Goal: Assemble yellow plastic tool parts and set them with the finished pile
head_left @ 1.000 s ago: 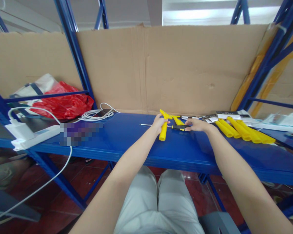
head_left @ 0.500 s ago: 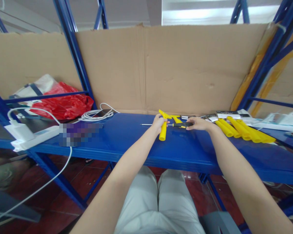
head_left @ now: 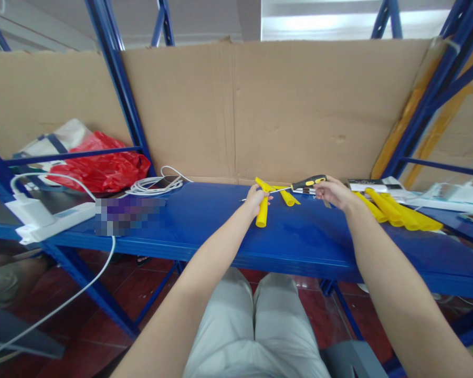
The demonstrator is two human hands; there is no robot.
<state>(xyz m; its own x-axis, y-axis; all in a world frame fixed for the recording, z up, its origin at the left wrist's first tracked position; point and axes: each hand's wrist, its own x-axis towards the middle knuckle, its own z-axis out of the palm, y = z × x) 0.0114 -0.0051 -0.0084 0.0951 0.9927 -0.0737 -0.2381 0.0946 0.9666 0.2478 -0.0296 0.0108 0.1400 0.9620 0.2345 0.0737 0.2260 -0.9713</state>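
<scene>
Blue steel shelf carried our work near its back edge, against brown cardboard. Our left hand had its fingers wrapped around a yellow tube. Our right hand pinched the handle of a black-and-yellow screwdriver, raised off the shelf, tip pointing toward the tube.

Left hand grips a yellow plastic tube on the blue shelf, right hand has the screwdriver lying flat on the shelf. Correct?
Not quite. The left hand does grip the yellow plastic tube on the blue metal shelf, but the head view shows the right hand holding the black-and-yellow-handled screwdriver lifted off the shelf, not lying flat.
</scene>
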